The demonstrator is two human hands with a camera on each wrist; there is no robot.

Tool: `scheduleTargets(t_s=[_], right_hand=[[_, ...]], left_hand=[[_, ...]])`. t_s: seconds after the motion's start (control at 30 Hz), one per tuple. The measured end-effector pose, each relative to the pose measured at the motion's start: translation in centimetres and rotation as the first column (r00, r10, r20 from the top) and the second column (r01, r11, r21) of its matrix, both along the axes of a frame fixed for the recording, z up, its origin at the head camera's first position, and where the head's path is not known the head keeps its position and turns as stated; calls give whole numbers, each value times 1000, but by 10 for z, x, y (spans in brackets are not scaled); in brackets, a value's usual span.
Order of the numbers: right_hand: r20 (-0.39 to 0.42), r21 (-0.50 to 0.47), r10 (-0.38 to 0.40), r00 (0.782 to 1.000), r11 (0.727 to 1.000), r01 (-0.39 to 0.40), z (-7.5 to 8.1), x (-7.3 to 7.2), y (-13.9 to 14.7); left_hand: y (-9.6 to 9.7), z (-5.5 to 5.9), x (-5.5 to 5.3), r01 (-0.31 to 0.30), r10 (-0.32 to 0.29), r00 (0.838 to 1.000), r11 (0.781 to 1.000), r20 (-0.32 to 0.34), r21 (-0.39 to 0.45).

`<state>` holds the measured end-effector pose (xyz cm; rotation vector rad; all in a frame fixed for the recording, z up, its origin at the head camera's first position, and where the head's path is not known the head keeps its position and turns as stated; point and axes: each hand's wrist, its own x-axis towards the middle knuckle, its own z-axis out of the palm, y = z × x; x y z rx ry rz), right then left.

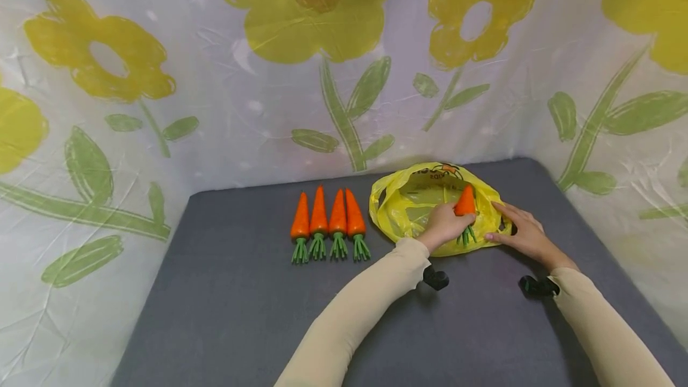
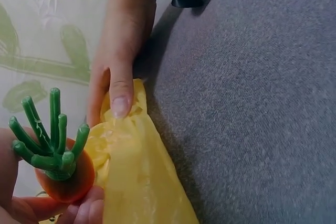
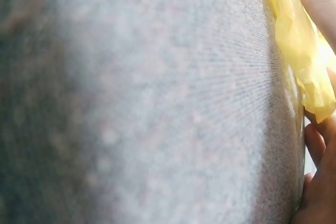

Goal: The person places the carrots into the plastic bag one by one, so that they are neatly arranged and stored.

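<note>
An orange toy carrot [image 1: 465,200] with green plastic leaves [image 2: 52,135] is in my left hand [image 1: 445,224], held between thumb and fingers. It is over the open mouth of a yellow plastic bag [image 1: 388,224], tip pointing to the back and leaves toward me. My right hand [image 1: 524,235] pinches the bag's right edge. In the left wrist view its thumb [image 2: 121,90] lies on the near side of the yellow plastic, with the other fingers partly hidden behind. The right wrist view catches fingers beside the crumpled bag edge [image 3: 310,72].
Several more toy carrots [image 1: 337,217] lie side by side left of the bag, leaves toward me. Everything rests on a dark grey table [image 1: 242,315]. A flower-printed curtain [image 1: 226,106] hangs behind and along both sides. Each wrist wears a black camera mount [image 1: 436,279].
</note>
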<state>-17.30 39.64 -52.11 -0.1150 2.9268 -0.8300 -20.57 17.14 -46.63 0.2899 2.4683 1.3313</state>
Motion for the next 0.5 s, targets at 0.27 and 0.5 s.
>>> scheduleTargets(t_s=[0.27,0.5], right_hand=[[10,4,-7,1000,1000,7,-1,0,1],[9,-4,-4,1000,1000,4,1,2,-2]], left_hand=[[10,-7,-1,-42,40,998,998,50,39],[20,-14,-6,-81,80,996,996,45,23]])
